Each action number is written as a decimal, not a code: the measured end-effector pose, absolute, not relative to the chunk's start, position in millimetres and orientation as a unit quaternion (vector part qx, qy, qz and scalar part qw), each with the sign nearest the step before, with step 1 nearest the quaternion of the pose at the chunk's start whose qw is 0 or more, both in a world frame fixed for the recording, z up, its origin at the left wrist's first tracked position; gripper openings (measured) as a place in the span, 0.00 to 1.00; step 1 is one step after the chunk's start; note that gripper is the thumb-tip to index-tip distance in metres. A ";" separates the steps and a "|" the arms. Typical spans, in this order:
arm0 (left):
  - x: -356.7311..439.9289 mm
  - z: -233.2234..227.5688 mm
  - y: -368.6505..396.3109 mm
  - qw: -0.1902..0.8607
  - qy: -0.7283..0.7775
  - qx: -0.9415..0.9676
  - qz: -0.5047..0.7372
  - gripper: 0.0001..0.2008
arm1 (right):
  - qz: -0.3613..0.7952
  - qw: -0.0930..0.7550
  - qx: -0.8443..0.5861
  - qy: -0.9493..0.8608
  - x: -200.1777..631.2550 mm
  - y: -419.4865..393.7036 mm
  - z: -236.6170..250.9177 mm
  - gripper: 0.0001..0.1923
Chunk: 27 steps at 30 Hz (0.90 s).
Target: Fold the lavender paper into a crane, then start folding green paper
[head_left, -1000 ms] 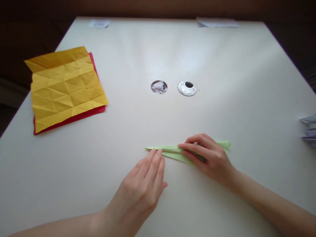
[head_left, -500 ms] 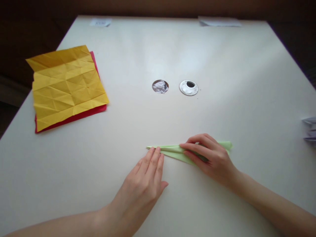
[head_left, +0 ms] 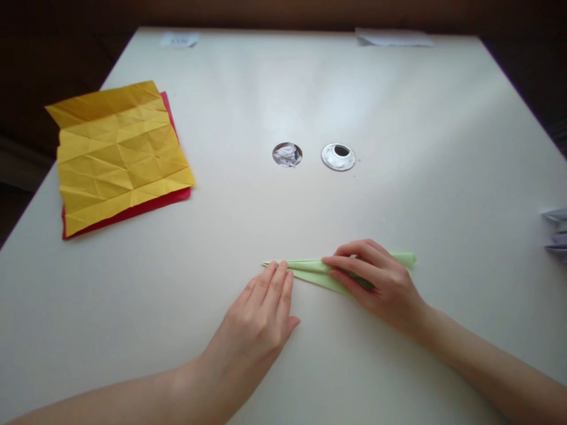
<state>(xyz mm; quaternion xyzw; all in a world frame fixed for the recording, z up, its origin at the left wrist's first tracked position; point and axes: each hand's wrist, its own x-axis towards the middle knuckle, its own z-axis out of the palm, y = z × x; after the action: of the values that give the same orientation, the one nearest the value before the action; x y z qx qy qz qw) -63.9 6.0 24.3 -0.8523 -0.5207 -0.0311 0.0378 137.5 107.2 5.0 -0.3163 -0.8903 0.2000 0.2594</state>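
Note:
A light green sheet of paper, folded into a long narrow wedge, lies on the white table with its thin point to the left. My left hand is open, its outstretched fingers laid flat over the paper near that point, with the thumb off to the side. Across the wider right half, my right hand grips the paper with bent fingers and thumb, hiding part of the folds. The paper's blunt end sticks out beyond the right knuckles.
Creased yellow paper lies over a red sheet at the left. Behind the hands are a round hole stuffed with crumpled material and a metal-rimmed hole. Folded greyish paper shows at the right edge. White papers lie at the far edge.
My left hand has slid very slightly up and left along the paper. The right hand and the green paper stay in place.

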 end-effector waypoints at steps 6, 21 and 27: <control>-65.2 23.1 10.8 0.056 -0.522 -0.850 -0.035 0.21 | 0.202 0.259 -0.322 -0.888 136.5 105.7 5.9 0.10; -67.7 14.3 26.3 0.027 -0.462 -0.882 -0.083 0.28 | 0.163 0.267 -0.313 -0.897 135.9 104.4 5.9 0.11; -70.1 10.8 29.6 0.062 -0.445 -0.888 -0.098 0.23 | 0.068 0.277 -0.306 -0.908 136.1 100.8 5.0 0.11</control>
<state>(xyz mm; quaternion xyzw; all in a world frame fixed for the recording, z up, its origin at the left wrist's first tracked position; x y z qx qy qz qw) -70.1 29.6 10.8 -0.8879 -0.4451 -0.0982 0.0619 136.1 100.8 5.0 -0.3063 -0.9080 0.0683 0.2775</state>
